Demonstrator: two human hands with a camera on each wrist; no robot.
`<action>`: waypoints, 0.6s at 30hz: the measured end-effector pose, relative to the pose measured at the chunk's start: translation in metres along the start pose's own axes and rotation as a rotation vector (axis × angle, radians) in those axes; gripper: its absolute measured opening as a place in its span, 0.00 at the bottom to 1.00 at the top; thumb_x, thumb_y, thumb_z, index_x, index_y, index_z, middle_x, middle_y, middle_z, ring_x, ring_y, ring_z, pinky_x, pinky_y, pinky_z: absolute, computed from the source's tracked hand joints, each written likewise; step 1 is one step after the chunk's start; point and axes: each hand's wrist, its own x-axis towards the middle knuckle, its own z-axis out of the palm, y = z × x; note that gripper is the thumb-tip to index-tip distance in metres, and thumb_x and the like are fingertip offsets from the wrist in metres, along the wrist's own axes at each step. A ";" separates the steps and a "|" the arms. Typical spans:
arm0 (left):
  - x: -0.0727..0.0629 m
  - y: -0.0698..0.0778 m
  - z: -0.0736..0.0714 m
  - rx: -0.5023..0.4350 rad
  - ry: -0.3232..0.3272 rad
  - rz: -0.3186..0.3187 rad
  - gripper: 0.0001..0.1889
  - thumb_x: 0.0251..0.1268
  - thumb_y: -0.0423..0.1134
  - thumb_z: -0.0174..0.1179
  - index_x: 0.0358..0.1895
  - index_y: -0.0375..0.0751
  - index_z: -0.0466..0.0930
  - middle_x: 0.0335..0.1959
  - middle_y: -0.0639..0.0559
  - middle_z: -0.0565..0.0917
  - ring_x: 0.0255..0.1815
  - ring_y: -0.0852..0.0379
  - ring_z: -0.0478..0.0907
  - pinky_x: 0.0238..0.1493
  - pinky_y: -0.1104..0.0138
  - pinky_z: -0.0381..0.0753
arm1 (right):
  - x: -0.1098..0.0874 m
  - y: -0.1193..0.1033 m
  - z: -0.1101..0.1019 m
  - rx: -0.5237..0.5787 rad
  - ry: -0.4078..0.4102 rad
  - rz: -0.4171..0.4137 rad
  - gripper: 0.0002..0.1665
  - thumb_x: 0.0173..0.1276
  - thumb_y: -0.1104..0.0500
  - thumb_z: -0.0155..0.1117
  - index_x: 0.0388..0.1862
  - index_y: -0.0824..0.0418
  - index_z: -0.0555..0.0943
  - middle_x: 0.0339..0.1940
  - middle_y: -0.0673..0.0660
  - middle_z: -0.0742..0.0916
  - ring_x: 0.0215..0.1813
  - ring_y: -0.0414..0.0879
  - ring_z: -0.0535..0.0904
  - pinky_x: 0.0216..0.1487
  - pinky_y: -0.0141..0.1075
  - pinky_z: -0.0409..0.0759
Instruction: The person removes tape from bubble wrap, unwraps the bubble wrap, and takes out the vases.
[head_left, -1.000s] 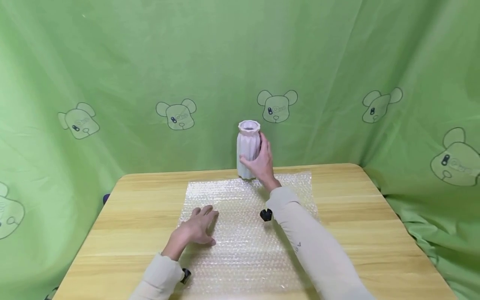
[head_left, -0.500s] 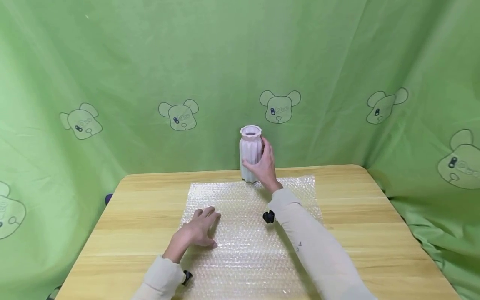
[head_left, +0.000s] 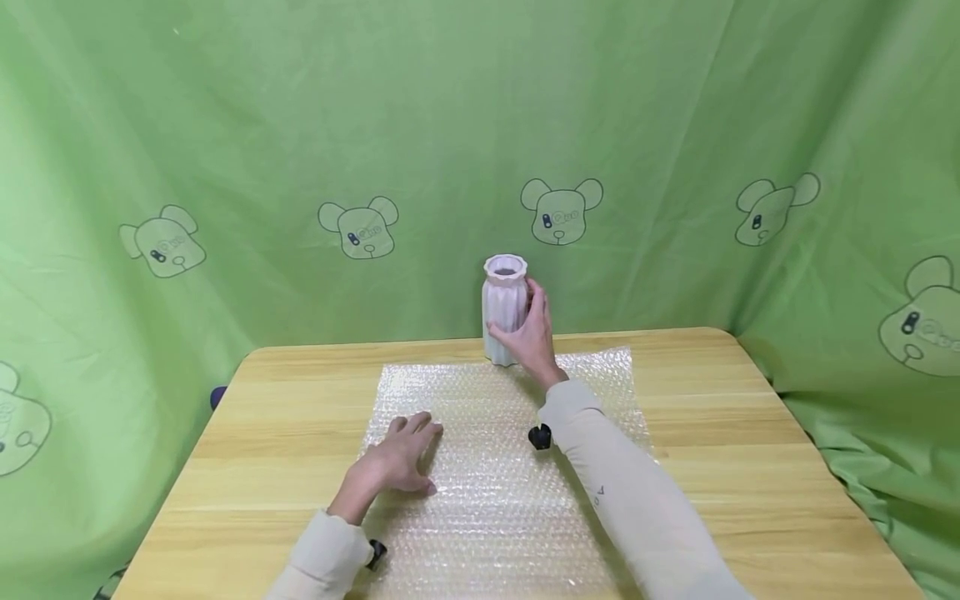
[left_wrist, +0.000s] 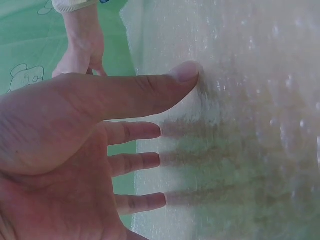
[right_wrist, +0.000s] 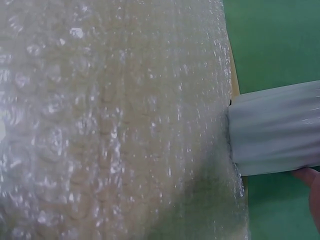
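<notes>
A white fluted vase with a scalloped rim stands upright at the far edge of a bubble wrap sheet. My right hand grips its right side, thumb across the front and fingers round behind. In the right wrist view the vase's base meets the sheet's edge, and only a bit of the thumb shows. My left hand is spread over the left part of the sheet, fingertips down on it. The left wrist view shows its straight thumb and fingers touching the wrap, holding nothing.
The bubble wrap lies flat on a wooden table, whose bare wood shows on both sides. A green curtain with bear-head prints hangs behind the table and along its sides. A small dark blue thing pokes out past the left edge.
The vase, gripped by my right hand, has come down slightly and a little to the right. My left hand keeps its place on the sheet. The view has shifted slightly.
</notes>
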 end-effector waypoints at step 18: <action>0.002 -0.025 -0.032 -0.182 0.037 0.131 0.38 0.62 0.38 0.71 0.75 0.36 0.67 0.80 0.28 0.53 0.78 0.23 0.49 0.74 0.31 0.49 | 0.002 -0.002 -0.070 -0.200 -0.312 0.031 0.58 0.72 0.40 0.65 0.86 0.51 0.41 0.84 0.64 0.56 0.81 0.65 0.54 0.73 0.70 0.58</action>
